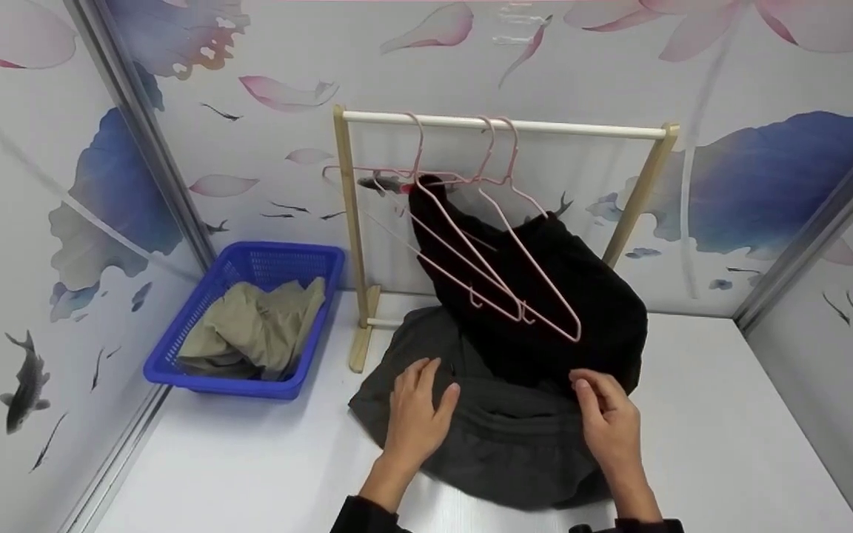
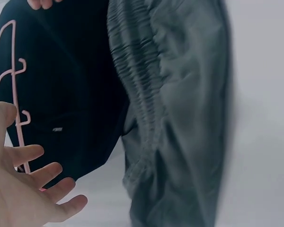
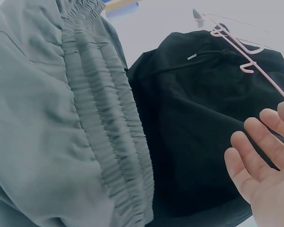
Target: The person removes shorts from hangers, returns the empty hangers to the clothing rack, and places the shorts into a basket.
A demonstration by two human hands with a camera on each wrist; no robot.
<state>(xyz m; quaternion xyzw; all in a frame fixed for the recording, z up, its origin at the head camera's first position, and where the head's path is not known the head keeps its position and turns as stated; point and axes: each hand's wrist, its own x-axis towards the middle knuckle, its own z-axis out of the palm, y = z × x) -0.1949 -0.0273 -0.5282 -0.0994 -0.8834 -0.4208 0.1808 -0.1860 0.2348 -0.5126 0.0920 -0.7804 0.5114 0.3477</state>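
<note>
My left hand (image 1: pixel 420 411) is over the left part of a dark grey garment (image 1: pixel 500 466) with a gathered elastic waistband (image 3: pixel 104 113). Its fingers are spread and hold nothing. By the right end of that waistband is my right hand (image 1: pixel 610 422), fingers loosely bent and apart from the cloth in the right wrist view. Behind the grey garment, a black garment (image 1: pixel 589 296) hangs from a pink hanger (image 1: pixel 523 194) and drapes down to the table. Two other pink hangers, one of them at the left (image 1: pixel 417 159), hang in front of it on the same rail.
A white rail (image 1: pixel 582 129) on wooden legs stands at the back. Left of it, a blue basket (image 1: pixel 226 383) holds a crumpled khaki garment (image 1: pixel 256 326). Printed wall panels (image 1: pixel 278 44) enclose the white table (image 1: pixel 715 429) at the back and both sides.
</note>
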